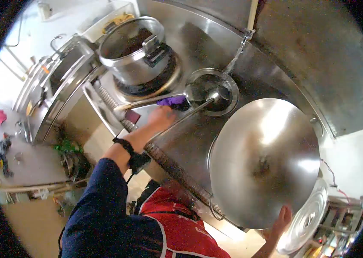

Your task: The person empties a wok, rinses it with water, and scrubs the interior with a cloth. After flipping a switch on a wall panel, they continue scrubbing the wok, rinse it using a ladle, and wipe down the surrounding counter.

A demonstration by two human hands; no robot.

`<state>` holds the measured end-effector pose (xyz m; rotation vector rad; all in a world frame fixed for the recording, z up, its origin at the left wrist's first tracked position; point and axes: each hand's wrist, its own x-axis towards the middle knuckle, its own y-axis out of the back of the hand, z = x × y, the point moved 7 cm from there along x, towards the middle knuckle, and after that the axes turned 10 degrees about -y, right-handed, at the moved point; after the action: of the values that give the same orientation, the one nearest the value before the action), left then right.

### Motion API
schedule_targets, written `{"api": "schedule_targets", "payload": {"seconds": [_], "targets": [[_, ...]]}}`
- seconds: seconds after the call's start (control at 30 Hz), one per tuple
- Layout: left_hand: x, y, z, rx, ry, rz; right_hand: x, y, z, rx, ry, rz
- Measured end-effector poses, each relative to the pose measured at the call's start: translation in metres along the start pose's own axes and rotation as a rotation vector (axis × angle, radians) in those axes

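Note:
My left hand [161, 118] reaches across the stainless steel cooktop [181, 142] and presses a purple cloth [173, 101] onto it, just in front of a large steel pot [132, 47]. A black band sits on that wrist, and the sleeve is dark blue. At the bottom right, my right hand [281, 221] grips the near rim of a big round steel wok [264, 161], which is tilted up so its shiny curved surface faces me. Beside the cloth, two long-handled ladles [216, 95] rest in a round sunken basin [228, 86].
A tap [240, 46] hangs over the basin from the steel back wall. A round metal lid [308, 219] lies below the wok at the right. A steel sink unit [57, 81] stands at the left, and clutter lies on the floor [27, 163].

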<state>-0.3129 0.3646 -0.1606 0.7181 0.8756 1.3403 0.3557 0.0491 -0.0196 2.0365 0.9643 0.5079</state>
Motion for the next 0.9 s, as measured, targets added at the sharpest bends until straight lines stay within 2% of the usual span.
{"api": "schedule_targets", "payload": {"seconds": [0.07, 0.1, 0.13, 0.2, 0.23, 0.27, 0.33, 0.37, 0.4, 0.47, 0.53, 0.57, 0.6, 0.67, 0.7, 0.77, 0.87, 0.9], "targets": [[0.05, -0.013, -0.042, -0.022, -0.055, -0.014, -0.031, 0.007, -0.014, 0.231, -0.276, -0.048], [0.079, -0.037, -0.065, 0.028, -0.054, -0.105, -0.055, 0.007, -0.059, 0.146, -0.39, 0.014], [0.095, -0.047, -0.066, 0.018, -0.084, -0.126, -0.07, 0.002, -0.058, 0.137, -0.412, 0.044], [0.11, -0.065, -0.07, 0.098, -0.121, -0.071, -0.104, -0.013, -0.061, 0.187, -0.271, 0.085], [0.11, -0.057, -0.064, 0.134, -0.094, -0.128, -0.121, -0.027, -0.098, 0.103, -0.231, -0.011], [0.111, -0.054, -0.06, 0.122, -0.112, -0.144, -0.145, -0.035, -0.086, 0.134, -0.204, 0.113], [0.108, -0.069, -0.064, 0.013, -0.04, -0.518, -0.174, -0.055, -0.102, 0.168, -0.454, 0.028], [0.118, -0.088, -0.064, -0.007, -0.196, -0.527, -0.177, -0.061, -0.105, 0.114, -0.399, 0.013], [0.126, -0.105, -0.075, -0.006, -0.212, -0.541, -0.18, -0.065, -0.108, 0.061, -0.345, -0.003], [0.135, -0.087, -0.052, -0.029, -0.385, -0.539, -0.181, -0.078, -0.154, 0.032, -0.345, 0.037], [0.159, -0.039, -0.031, -0.24, -0.301, -0.298, -0.188, -0.087, -0.166, 0.138, -0.39, 0.026], [0.165, -0.015, -0.027, -0.189, -0.386, 0.028, -0.188, -0.089, -0.171, 0.035, -0.341, 0.01], [0.172, 0.0, -0.025, -0.065, -0.398, 0.194, -0.193, -0.089, -0.174, 0.033, -0.351, 0.02], [0.178, 0.009, -0.025, 0.159, -0.428, 0.308, -0.197, -0.094, -0.205, -0.037, -0.359, -0.009], [0.186, 0.004, -0.036, 0.157, -0.441, 0.307, -0.198, -0.098, -0.213, -0.067, -0.361, -0.024], [0.205, -0.047, -0.066, 0.096, -0.284, -0.234, -0.205, -0.096, -0.205, -0.105, -0.39, -0.021], [0.218, -0.045, -0.045, 0.13, -0.339, -0.315, -0.227, -0.093, -0.18, -0.229, -0.48, -0.044], [0.223, -0.036, -0.034, 0.136, -0.26, -0.322, -0.238, -0.094, -0.174, -0.271, -0.52, -0.052]]}}
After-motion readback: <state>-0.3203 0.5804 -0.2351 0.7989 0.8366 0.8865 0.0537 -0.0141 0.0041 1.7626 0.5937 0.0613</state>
